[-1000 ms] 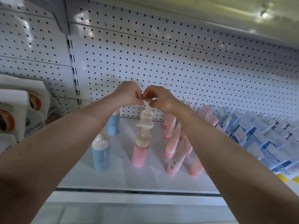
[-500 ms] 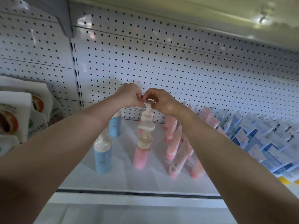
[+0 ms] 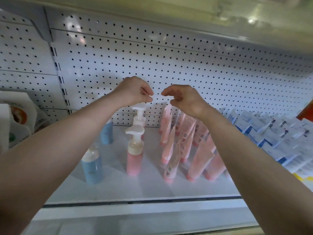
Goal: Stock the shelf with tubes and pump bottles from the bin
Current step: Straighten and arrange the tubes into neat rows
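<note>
We find the left hand and right hand apart, just above the white pump head of the rear pink pump bottle, which stands upright near the perforated metal back panel. The right fingers curl loosely around nothing, while the left fingers are drawn into a narrow pinch, and we cannot tell whether anything sits between them. On the smooth white shelf a second translucent pink pump bottle stands in front, with blue cylindrical bottles to its left and soft pink tubes standing cap-down to its right.
</note>
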Motion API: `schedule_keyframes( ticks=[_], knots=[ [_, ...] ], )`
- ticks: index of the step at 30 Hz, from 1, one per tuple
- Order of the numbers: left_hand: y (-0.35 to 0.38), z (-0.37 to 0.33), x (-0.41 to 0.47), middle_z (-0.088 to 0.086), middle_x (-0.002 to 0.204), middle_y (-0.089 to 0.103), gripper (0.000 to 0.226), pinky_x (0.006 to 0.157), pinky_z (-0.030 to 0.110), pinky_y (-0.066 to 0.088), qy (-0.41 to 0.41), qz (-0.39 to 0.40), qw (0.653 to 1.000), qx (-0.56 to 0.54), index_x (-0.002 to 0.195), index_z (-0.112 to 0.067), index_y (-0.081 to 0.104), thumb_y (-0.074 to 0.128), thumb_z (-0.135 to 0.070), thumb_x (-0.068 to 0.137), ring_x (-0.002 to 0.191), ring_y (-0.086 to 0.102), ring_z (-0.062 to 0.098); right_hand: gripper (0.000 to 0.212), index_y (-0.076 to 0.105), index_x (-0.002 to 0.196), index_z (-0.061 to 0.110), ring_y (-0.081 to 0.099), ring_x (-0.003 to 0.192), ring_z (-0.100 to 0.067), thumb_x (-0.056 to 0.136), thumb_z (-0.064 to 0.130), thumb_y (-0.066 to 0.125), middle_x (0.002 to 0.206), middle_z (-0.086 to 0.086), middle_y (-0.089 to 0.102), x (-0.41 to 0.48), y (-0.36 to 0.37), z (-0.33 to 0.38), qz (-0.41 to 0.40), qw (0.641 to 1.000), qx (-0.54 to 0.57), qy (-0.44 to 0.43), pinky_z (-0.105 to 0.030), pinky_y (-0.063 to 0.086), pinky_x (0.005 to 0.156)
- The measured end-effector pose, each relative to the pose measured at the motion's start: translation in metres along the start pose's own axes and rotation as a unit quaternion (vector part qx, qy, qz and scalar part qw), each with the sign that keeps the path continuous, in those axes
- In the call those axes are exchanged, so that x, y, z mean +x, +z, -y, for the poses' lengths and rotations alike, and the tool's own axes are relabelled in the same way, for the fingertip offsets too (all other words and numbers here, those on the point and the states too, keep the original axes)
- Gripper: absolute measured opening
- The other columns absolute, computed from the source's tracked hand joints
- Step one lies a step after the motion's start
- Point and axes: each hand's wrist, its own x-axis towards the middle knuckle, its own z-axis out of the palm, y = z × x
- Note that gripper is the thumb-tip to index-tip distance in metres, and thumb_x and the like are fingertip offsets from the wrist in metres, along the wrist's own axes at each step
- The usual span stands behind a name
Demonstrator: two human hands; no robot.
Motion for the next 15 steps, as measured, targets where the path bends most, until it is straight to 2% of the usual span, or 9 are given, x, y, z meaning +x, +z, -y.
schedule_keyframes(
  ticks=[4,7,10,15],
  knots=[
    [0.006,-0.021,-0.008,-0.007,0.093,0.072,0.022,0.081,0.011,0.044,0.024,-0.002,1.0,0.008,0.098,-0.022,0.074,0.079,-0.019,0.077,0.091,0.067,0.005,0.039,0.068,0.114,0.018,0.056,0.099,0.006,0.089,-0.007,0.052,0.113,0.012,0.066,-0.02,-0.013,-0.01,-0.008,1.0,-0.014,-0.014,-0.013,0.04,0.096],
    [0.014,-0.041,-0.016,-0.006,0.093,0.072,0.023,0.087,0.015,0.047,0.033,-0.014,0.999,0.0,0.099,-0.02,0.074,0.079,-0.017,0.077,0.092,0.067,0.005,0.039,0.069,0.113,0.02,0.057,0.102,0.006,0.089,-0.006,0.053,0.115,0.012,0.066,-0.031,-0.019,-0.016,-0.004,1.0,0.005,-0.015,-0.011,0.039,0.098],
    [0.024,-0.061,-0.027,-0.004,0.094,0.073,0.024,0.089,0.019,0.05,0.038,-0.023,0.999,-0.006,0.1,-0.018,0.074,0.078,-0.013,0.078,0.091,0.068,0.006,0.039,0.069,0.113,0.022,0.057,0.109,0.001,0.089,-0.005,0.054,0.118,0.011,0.066,-0.044,-0.027,-0.023,0.01,1.0,0.002,-0.024,-0.016,0.039,0.101],
    [0.046,-0.084,-0.05,-0.005,0.094,0.073,0.024,0.09,0.024,0.052,0.03,-0.029,0.999,0.01,0.099,-0.019,0.074,0.075,-0.006,0.079,0.091,0.068,0.006,0.04,0.069,0.108,0.024,0.059,0.105,-0.003,0.089,-0.008,0.054,0.11,0.013,0.065,-0.069,-0.043,-0.029,0.021,0.999,0.022,-0.031,-0.003,0.039,0.087]
  ],
)
